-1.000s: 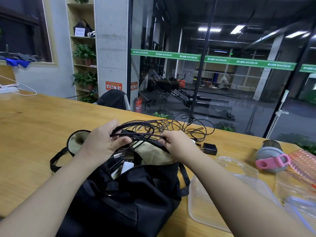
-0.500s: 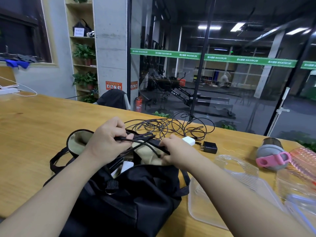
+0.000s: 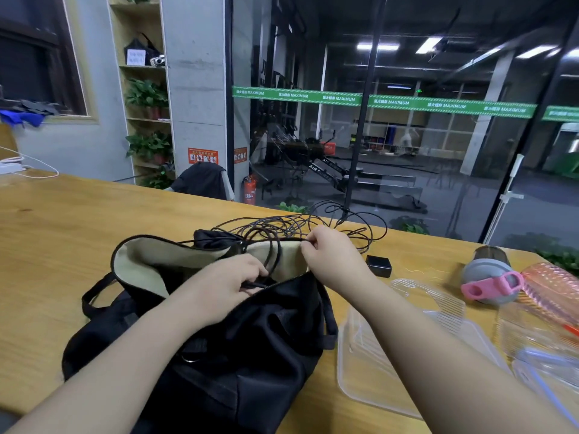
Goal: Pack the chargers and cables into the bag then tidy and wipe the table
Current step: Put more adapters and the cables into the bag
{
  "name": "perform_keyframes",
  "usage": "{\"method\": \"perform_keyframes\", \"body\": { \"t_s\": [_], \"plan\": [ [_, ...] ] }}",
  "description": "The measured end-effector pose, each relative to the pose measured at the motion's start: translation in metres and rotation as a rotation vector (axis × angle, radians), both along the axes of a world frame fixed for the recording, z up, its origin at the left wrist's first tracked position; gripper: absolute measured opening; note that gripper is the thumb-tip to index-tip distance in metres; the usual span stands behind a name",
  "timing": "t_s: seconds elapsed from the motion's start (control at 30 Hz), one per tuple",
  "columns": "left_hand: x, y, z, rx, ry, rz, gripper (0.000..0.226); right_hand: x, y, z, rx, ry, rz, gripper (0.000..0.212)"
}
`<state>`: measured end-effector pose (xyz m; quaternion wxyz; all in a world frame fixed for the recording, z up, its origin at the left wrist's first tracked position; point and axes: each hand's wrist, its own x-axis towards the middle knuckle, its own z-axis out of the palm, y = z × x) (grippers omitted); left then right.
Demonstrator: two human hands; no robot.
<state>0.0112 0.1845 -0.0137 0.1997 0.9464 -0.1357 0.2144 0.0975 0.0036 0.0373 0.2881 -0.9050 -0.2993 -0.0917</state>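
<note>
while my forearms reach in from the bottom edge, the black bag (image 3: 238, 355) lies on the wooden table (image 3: 62, 239) right in front of me, its mouth gaping away from me and showing a pale beige lining. my left hand (image 3: 219, 286) sits at the near rim of that opening, fingers curled around a few dark cables (image 3: 272, 233) that run down over the far rim into the bag. my right hand (image 3: 332, 258) is a little farther on and to the right, thumb and forefinger pinching the far edge of the bag's opening where the cables cross it; whether a strand is caught in the pinch as well, i cannot tell. to my right, just beside the bag, a clear plastic tray (image 3: 376, 377) lies flat, with a slotted clear lid (image 3: 432, 299) overlapping its far corner. more clear and pink plastic pieces (image 3: 551, 289) lie blurred at the right edge. beyond my right hand a small black charger (image 3: 378, 266) rests on the table, apart from the bag. past the bag's mouth the rest of the cables spread in loose tangled loops over the table toward its far edge. a grey bottle with a pink strap (image 3: 488, 283) lies on its side farther right. at the far left a white cord (image 3: 28, 170) trails across the tabletop.
</note>
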Motion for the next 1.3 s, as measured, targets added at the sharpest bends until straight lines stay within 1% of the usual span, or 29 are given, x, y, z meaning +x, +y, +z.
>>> {"method": "perform_keyframes", "body": {
  "t_s": [0.03, 0.07, 0.1, 0.17, 0.2, 0.23, 0.27, 0.33, 0.37, 0.43, 0.5, 0.6, 0.63, 0.7, 0.77, 0.8, 0.83, 0.87, 0.93, 0.97, 1.0, 1.1, 1.17, 1.2, 1.23, 1.27, 1.3],
  "plan": [
    [0.001, -0.003, -0.002, 0.033, 0.081, 0.015, 0.029, 0.0, -0.001, 0.002, 0.038, -0.006, -0.002, 0.017],
    [0.003, -0.005, -0.004, 0.079, 0.171, 0.042, 0.018, -0.001, -0.003, 0.003, 0.074, -0.007, -0.001, 0.016],
    [0.004, -0.007, -0.004, 0.122, 0.263, 0.084, 0.013, -0.002, -0.005, 0.004, 0.105, -0.007, 0.005, 0.015],
    [0.007, -0.013, -0.006, 0.296, 0.412, 0.169, 0.039, -0.004, -0.008, 0.006, 0.126, -0.005, 0.022, 0.013],
    [0.006, -0.018, -0.008, 0.383, 0.465, 0.204, 0.044, -0.005, -0.009, 0.006, 0.12, -0.004, 0.032, 0.012],
    [0.005, -0.021, -0.011, 0.418, 0.503, 0.227, 0.047, -0.006, -0.011, 0.006, 0.109, -0.004, 0.04, 0.012],
    [0.004, -0.022, -0.014, 0.4, 0.541, 0.243, 0.049, -0.006, -0.012, 0.005, 0.097, -0.004, 0.043, 0.012],
    [-0.001, -0.023, -0.015, 0.252, 0.567, 0.253, 0.052, -0.006, -0.014, 0.003, 0.087, -0.007, 0.043, 0.012],
    [-0.001, -0.021, -0.014, 0.225, 0.57, 0.28, 0.051, -0.006, -0.015, 0.002, 0.09, -0.009, 0.041, 0.012],
    [0.003, -0.016, -0.013, 0.272, 0.496, 0.324, 0.046, -0.006, -0.017, 0.002, 0.107, -0.016, 0.029, 0.011],
    [0.006, -0.011, -0.013, 0.302, 0.356, 0.347, 0.04, -0.006, -0.018, 0.002, 0.134, -0.012, 0.018, 0.011],
    [0.003, -0.008, -0.01, 0.219, 0.156, 0.365, 0.029, -0.006, -0.021, 0.003, 0.135, -0.005, 0.017, 0.012],
    [0.001, -0.009, -0.009, 0.186, 0.038, 0.377, 0.029, -0.006, -0.022, 0.003, 0.129, -0.005, 0.02, 0.012],
    [-0.001, -0.012, -0.005, 0.26, -0.192, 0.432, 0.047, -0.006, -0.023, 0.003, 0.122, 0.001, 0.028, 0.013],
    [0.004, -0.014, -0.004, 0.339, -0.304, 0.5, 0.079, -0.006, -0.024, 0.001, 0.118, 0.012, 0.034, 0.012],
    [0.007, -0.016, -0.003, 0.361, -0.257, 0.52, 0.097, -0.006, -0.024, 0.0, 0.116, 0.017, 0.036, 0.012],
    [0.012, -0.017, -0.002, 0.391, -0.215, 0.535, 0.11, -0.007, -0.024, 0.0, 0.113, 0.02, 0.039, 0.012],
    [0.015, -0.017, 0.001, 0.432, -0.16, 0.551, 0.113, -0.008, -0.024, 0.0, 0.107, 0.02, 0.041, 0.012],
    [0.021, -0.018, 0.006, 0.435, 0.031, 0.575, 0.101, -0.008, -0.026, -0.001, 0.089, 0.009, 0.04, 0.012],
    [0.021, -0.019, 0.007, 0.437, 0.067, 0.6, 0.095, -0.008, -0.027, -0.001, 0.076, 0.001, 0.036, 0.012],
    [0.018, -0.021, 0.006, 0.427, 0.042, 0.616, 0.09, -0.008, -0.029, -0.001, 0.063, -0.003, 0.031, 0.013],
    [0.009, -0.02, -0.004, 0.312, -0.109, 0.585, 0.072, -0.004, -0.035, -0.004, 0.025, -0.001, 0.021, 0.012],
    [0.006, -0.016, -0.013, 0.305, -0.202, 0.522, 0.059, -0.001, -0.037, -0.006, 0.012, -0.009, 0.01, 0.011],
    [0.005, -0.016, -0.016, 0.303, -0.223, 0.47, 0.056, 0.0, -0.037, -0.006, 0.013, -0.012, 0.004, 0.011],
    [0.003, -0.016, -0.016, 0.29, -0.201, 0.403, 0.059, 0.0, -0.037, -0.007, 0.02, -0.013, 0.001, 0.012],
    [0.003, -0.016, -0.017, 0.265, -0.129, 0.339, 0.063, 0.0, -0.036, -0.007, 0.03, -0.015, 0.002, 0.011],
    [0.003, -0.017, -0.018, 0.226, -0.006, 0.273, 0.067, -0.001, -0.035, -0.007, 0.037, -0.017, 0.007, 0.011]
  ]
}}
